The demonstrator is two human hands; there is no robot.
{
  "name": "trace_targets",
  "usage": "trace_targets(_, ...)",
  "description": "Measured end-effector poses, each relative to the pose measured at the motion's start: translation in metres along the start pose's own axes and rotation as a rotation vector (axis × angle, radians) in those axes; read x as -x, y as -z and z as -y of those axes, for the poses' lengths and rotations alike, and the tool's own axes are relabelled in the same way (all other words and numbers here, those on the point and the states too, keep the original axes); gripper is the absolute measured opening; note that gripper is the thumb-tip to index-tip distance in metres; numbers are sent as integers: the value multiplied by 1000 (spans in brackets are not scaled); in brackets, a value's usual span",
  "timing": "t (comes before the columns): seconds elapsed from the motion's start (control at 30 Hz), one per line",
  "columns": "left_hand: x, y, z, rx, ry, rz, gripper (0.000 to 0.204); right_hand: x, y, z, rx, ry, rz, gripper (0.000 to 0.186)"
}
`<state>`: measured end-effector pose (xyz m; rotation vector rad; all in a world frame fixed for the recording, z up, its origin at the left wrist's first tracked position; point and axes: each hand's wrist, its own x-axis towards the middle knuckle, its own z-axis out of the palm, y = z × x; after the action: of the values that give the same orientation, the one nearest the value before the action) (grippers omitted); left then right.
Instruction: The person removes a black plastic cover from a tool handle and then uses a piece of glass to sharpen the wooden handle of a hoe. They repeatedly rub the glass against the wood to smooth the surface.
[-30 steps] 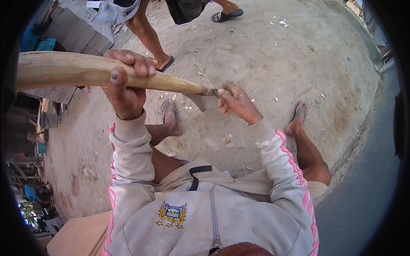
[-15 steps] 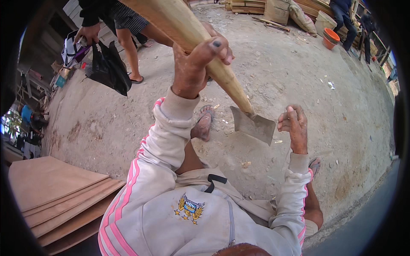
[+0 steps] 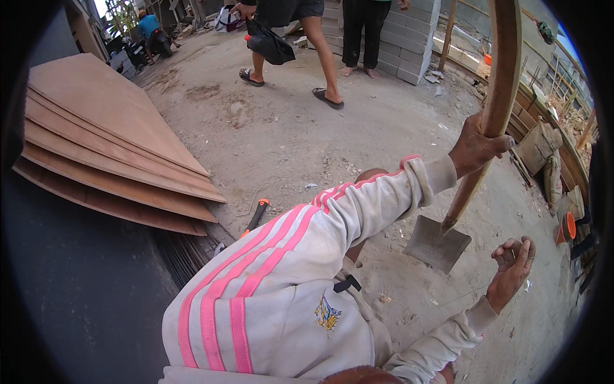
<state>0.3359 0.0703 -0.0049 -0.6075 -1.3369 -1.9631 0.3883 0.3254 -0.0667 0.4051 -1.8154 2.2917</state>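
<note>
Broad grey-brown earth [image 3: 281, 166] around | wooden-handled, grey-metal-bladed tool [image 3: 501, 96]: axis steep, blade [image 3: 438, 244] lowermost | left hand [image 3: 476, 146] clasping handle [image 3: 467, 194] | right hand [image 3: 510, 269] half-curled

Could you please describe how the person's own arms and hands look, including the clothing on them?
The left hand and right hand wear no gloves. The left sleeve is long, wrinkled and off-white, with three pink stripes along it; the right sleeve is off-white too. Each ends in a plain greyish cuff.

We see dusty ground [image 3: 281, 134], pale scraps [image 3: 385, 298] scattered on it, plywood sheets [image 3: 115, 121] stacked at left, their base hidden from us, a black-and-orange handle [image 3: 256, 217] beside them, grey blocks [image 3: 406, 41] stacked at the far side, an orange bucket [image 3: 566, 228] at right
</note>
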Motion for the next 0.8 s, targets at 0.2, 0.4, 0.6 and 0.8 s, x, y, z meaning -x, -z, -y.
trace_targets(0.2,-16,19,7,-37,120,-13,26,-20,17,-14,-172,-54,4,27)
trace_targets(0.4,-37,22,27,23,126,-9,27,-32,34,-42,-93,-175,-104,29)
trace_targets(0.6,-35,40,27,43,124,8,32,-46,30,-84,-71,-254,-102,32)
trace_targets(0.8,-11,93,-2,56,153,-103,28,-54,-9,-112,-109,-314,34,32)
